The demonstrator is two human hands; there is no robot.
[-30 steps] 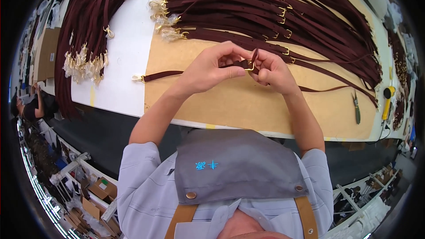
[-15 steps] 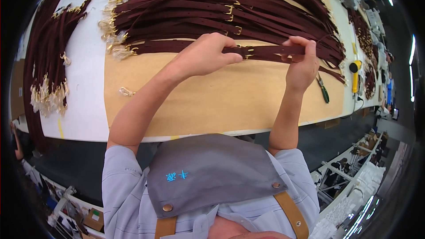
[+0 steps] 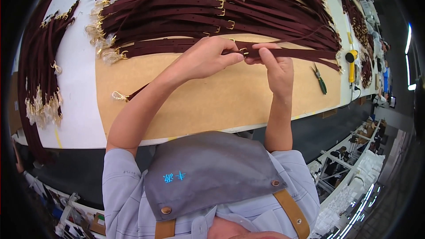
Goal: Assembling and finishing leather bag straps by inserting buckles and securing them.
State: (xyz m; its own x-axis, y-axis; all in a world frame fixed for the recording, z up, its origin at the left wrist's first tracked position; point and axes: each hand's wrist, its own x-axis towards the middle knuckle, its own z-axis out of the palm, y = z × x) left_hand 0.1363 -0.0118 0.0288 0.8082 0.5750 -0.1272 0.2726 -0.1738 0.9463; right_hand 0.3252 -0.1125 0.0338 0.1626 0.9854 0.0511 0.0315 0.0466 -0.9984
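A dark burgundy strap [image 3: 305, 53] with a gold buckle [image 3: 244, 52] lies across both hands, just above the brown paper. My left hand [image 3: 213, 56] is closed on it left of the buckle, thumb pressed on top. Right of the buckle, my right hand [image 3: 274, 64] pinches the strap between thumb and fingers. The strap's left part runs behind my left forearm, and its gold snap hook [image 3: 118, 96] shows beyond, partly wrapped in clear plastic. More burgundy straps [image 3: 172, 22] with gold buckles lie in rows just beyond my hands.
Brown paper [image 3: 212, 102] covers the white table [image 3: 79, 62]. Green-handled pliers [image 3: 319, 79] lie right of my right hand, near a yellow and black tool [image 3: 352, 64]. More straps [image 3: 44, 62] with wrapped hooks hang together at the left. A shelf rack [image 3: 345, 163] stands at the lower right.
My right hand has moved left along the strap, close to the buckle. The wrapped hook at the left has shifted slightly, and more of its strap shows. The view has shifted a little.
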